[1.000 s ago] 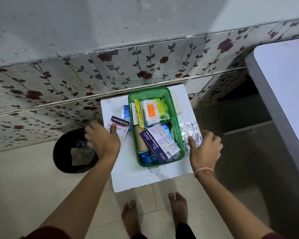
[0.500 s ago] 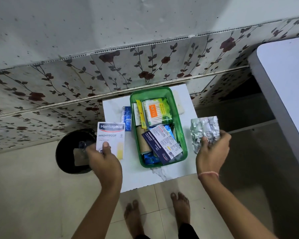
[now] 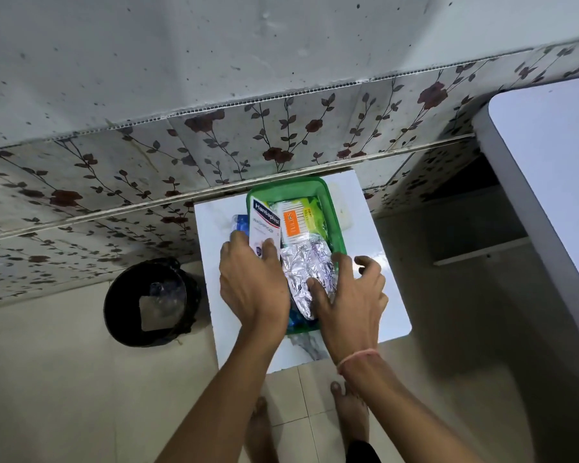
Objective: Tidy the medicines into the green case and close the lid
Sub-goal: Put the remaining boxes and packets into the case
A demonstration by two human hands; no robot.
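Green case [image 3: 334, 215] on white tabletop [image 3: 381, 295]: Hansaplast box [image 3: 264, 225] pinched in left hand [image 3: 253, 285] grip; foil blister strips [image 3: 306, 272] pressed down under spread right hand [image 3: 351, 305].

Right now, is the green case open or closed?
Open. The green case has no lid on it; the plaster box, cotton buds pack and foil strips show inside.

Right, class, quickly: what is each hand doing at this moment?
Left hand: closed on the Hansaplast box, over the green case.
Right hand: fingers spread, pressing the foil blister pack into the case.
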